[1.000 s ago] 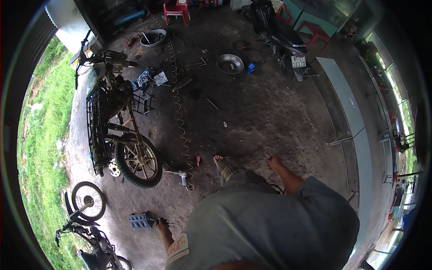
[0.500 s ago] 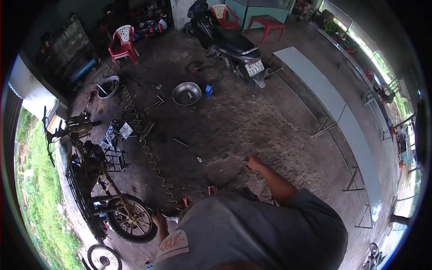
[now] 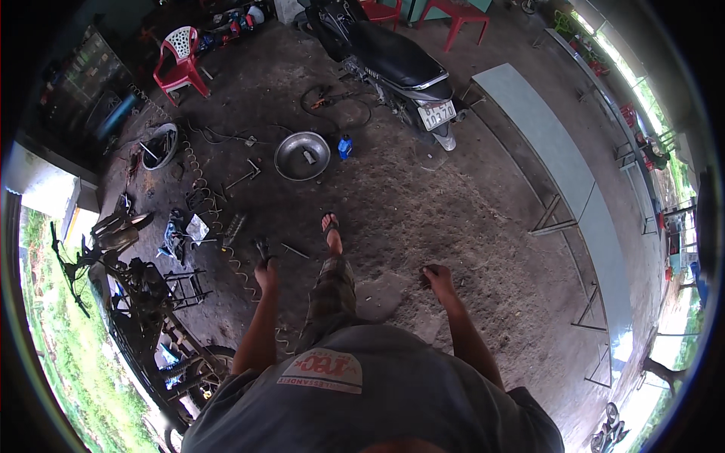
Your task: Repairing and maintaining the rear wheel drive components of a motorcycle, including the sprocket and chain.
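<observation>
**The left hand point(image 3: 266, 275) reaches out front with a dark thing point(image 3: 261, 248)**

The left fingers look curled in around the dark thing, with only a little gap between them. It pokes out past the fingers, away from the body, and is too small and dark to name. The right hand point(image 3: 439, 280) hangs out on the other side, well apart from the left. Its fingers are bent, but I cannot tell how wide they are spread, or if they pinch some tiny thing.

A second ago, the left hand was low down by a blue-grey block with ridges. Then it was beside the bike wheel point(image 3: 217, 370). Now it is out in front, above the floor point(image 3: 408, 200), and a bare leg with a sandal point(image 3: 332, 230) is stretched forward too. The wheel is now partly hidden by the arm. To me it looks like a step away from the wheel, with the dark thing carried along.

Just beside the dark thing, to the right, a thin rod point(image 3: 295, 251) lies on the floor. A dark bumpy bar point(image 3: 235, 229) lies near it on the left, and a curly hose point(image 3: 243, 275) runs by. Farther ahead is a round metal bowl point(image 3: 291, 167) with a small thing point(image 3: 309, 157) in it. A blue bottle point(image 3: 345, 146) is just to its right. Farthest out are a black motorbike point(image 3: 400, 64) and a red chair point(image 3: 181, 75).
</observation>
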Demonstrator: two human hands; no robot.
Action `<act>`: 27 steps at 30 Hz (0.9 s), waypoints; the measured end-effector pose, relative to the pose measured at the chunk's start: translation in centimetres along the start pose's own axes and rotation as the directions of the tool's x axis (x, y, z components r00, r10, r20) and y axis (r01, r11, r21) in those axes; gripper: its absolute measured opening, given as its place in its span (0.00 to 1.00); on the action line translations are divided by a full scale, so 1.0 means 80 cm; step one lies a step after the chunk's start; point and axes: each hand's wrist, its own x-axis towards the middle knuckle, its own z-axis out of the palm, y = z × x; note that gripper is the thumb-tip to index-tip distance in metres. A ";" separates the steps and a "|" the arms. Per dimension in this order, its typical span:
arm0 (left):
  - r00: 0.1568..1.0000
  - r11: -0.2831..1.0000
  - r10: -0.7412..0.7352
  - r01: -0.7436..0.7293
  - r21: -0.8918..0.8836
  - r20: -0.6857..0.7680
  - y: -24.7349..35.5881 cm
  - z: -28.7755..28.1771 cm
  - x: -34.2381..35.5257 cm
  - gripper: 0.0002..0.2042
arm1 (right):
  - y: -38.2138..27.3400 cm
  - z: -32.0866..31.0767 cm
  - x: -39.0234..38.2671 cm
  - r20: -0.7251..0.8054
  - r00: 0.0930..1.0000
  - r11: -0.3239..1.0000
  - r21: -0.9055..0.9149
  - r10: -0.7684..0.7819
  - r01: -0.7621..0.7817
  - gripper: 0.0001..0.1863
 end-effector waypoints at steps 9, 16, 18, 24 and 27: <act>0.951 0.919 0.118 -0.214 0.331 0.287 0.063 0.471 0.395 0.21 | -0.063 0.019 0.246 -0.211 0.911 0.931 0.174 0.353 -0.320 0.13; 0.883 0.735 -0.189 -0.163 0.659 0.429 -0.014 0.765 0.631 0.23 | -0.150 0.004 0.321 -0.289 0.744 0.798 0.205 0.602 -0.566 0.12; 0.879 0.682 -0.228 -0.163 0.713 0.419 -0.033 0.824 0.669 0.23 | -0.171 0.013 0.339 -0.296 0.724 0.782 0.245 0.623 -0.573 0.13; 0.878 0.508 -0.321 -0.157 0.847 0.355 -0.087 0.912 0.698 0.18 | -0.204 0.051 0.380 -0.247 0.748 0.784 0.093 0.616 -0.614 0.13; 0.905 0.515 -0.261 -0.164 0.841 0.336 -0.114 0.924 0.702 0.16 | -0.206 0.062 0.390 -0.247 0.751 0.788 0.119 0.613 -0.604 0.12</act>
